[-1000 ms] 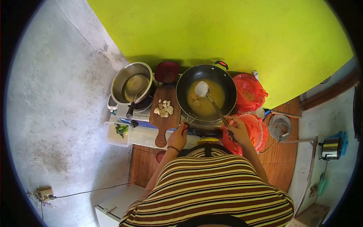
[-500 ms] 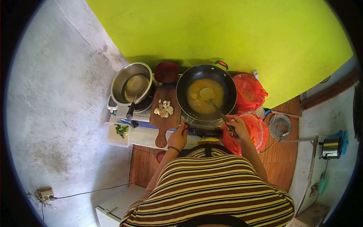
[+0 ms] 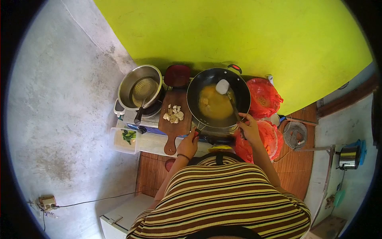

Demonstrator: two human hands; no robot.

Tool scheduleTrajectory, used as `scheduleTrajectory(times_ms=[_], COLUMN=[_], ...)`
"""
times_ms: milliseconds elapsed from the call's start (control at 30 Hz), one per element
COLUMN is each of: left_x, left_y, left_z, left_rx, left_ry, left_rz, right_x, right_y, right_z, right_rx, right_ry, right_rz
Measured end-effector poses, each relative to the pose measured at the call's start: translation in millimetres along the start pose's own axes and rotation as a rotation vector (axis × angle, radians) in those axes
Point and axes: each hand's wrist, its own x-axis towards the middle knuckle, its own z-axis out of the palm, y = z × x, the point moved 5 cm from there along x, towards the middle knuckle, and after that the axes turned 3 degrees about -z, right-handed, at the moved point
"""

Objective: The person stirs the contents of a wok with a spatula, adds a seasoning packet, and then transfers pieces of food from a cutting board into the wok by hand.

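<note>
A black wok with yellowish broth and some pale pieces in it sits on the stove. My left hand is closed round the wok's near handle. My right hand grips the dark handle of a spatula, whose pale head shows at the far side of the broth. Left of the wok, pieces that look like peeled garlic lie on a wooden cutting board. The board's handle points toward me, close to my left hand.
A steel pot holding a skimmer stands at the left. Near it are a red container and a plastic box with green leaves. Red plastic bags crowd the right side. Green and grey walls enclose the stove.
The spatula head has moved from the middle of the broth up toward the wok's far side, rising out of the liquid. My left hand stays on the wok handle.
</note>
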Motion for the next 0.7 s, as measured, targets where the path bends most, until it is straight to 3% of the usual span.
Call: scheduleTrajectory(times_ms=[167,267,467,700], left_x=[2,-2,-2,-2], left_y=[-3,8,9,12], left_z=[3,-5,-7,-8], left_rx=[0.040,0.103,0.073,0.065], left_ry=[-0.020,-0.046,-0.044,-0.037], left_rz=[-0.024,-0.067,-0.069,-0.076], right_x=[15,20,26,9], right_y=[11,9,19,5], right_z=[-13,-9,6,16], right_rx=[-0.078,-0.033,0.355,0.393], right_ry=[0.083,0.067,-0.053,-0.135], right_rz=[-0.043,0.057,0.263,0.274])
